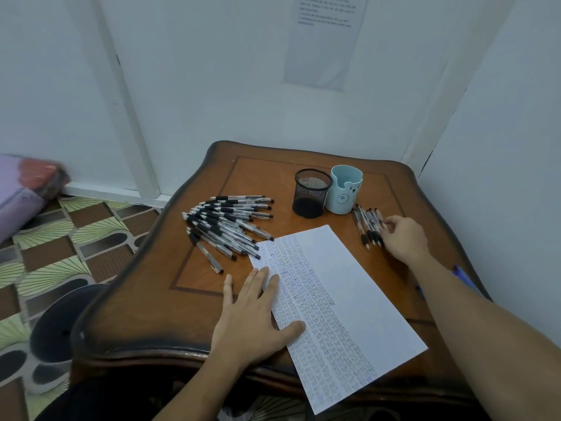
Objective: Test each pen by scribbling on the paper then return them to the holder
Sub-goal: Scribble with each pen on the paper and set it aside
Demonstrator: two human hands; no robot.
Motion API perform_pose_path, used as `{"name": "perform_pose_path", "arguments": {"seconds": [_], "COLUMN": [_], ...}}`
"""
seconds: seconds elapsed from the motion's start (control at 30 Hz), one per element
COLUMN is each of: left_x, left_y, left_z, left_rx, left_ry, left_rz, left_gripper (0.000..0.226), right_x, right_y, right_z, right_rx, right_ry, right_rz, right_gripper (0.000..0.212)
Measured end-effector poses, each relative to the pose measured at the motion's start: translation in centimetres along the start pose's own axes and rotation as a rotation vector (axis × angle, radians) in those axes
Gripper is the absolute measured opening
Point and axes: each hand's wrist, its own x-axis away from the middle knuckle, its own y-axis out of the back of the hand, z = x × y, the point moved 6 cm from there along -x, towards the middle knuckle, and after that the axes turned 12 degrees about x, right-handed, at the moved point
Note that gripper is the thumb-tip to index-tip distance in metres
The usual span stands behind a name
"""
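Observation:
A white sheet of paper (349, 287) lies slantwise on the wooden table (145, 299), its left half full of scribbles. My left hand (255, 311) lies flat with straight fingers on the paper's left edge. A large fan of clear pens with black grips (226, 226) lies left of the paper. A black mesh holder (311, 192) and a light blue bear holder (344, 189) stand at the back. A small group of pens (367, 226) lies right of the holders. My right hand (403, 238) rests at that group, fingers curled over the pens' right side; whether it grips one is hidden.
A blue pen (463, 276) lies at the table's right edge beside my right forearm. White walls close in behind and to the right. A dark round stool (60, 326) stands on the patterned floor to the left. A purple bundle (24, 189) lies at far left.

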Motion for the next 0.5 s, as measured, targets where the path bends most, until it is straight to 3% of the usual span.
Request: {"name": "perform_pose_path", "arguments": {"seconds": [0.1, 0.23, 0.33, 0.4, 0.5], "left_x": [0.0, 0.1, 0.2, 0.2, 0.2], "left_y": [0.1, 0.2, 0.2, 0.2, 0.3], "left_z": [0.1, 0.2, 0.1, 0.0, 0.1], "left_rx": [0.018, 0.028, 0.026, 0.027, 0.033], "left_ry": [0.001, -0.005, -0.007, -0.010, -0.003], "left_rz": [-0.009, -0.042, -0.054, -0.054, -0.054], "left_gripper": [0.102, 0.091, 0.083, 0.085, 0.089], "right_x": [1.6, 5.5, 7.7, 8.0, 7.6], "right_y": [-0.1, -2.9, -4.8, -5.8, -6.3], "right_z": [5.2, 12.9, 16.8, 18.5, 19.3], "right_rx": [0.109, -0.169, -0.373, -0.356, -0.265], "right_ry": [0.233, 0.473, 0.413, 0.407, 0.413], "right_rz": [-0.111, 0.139, 0.235, 0.267, 0.215], "right_gripper": [0.029, 0.020, 0.020, 0.025, 0.011]}}
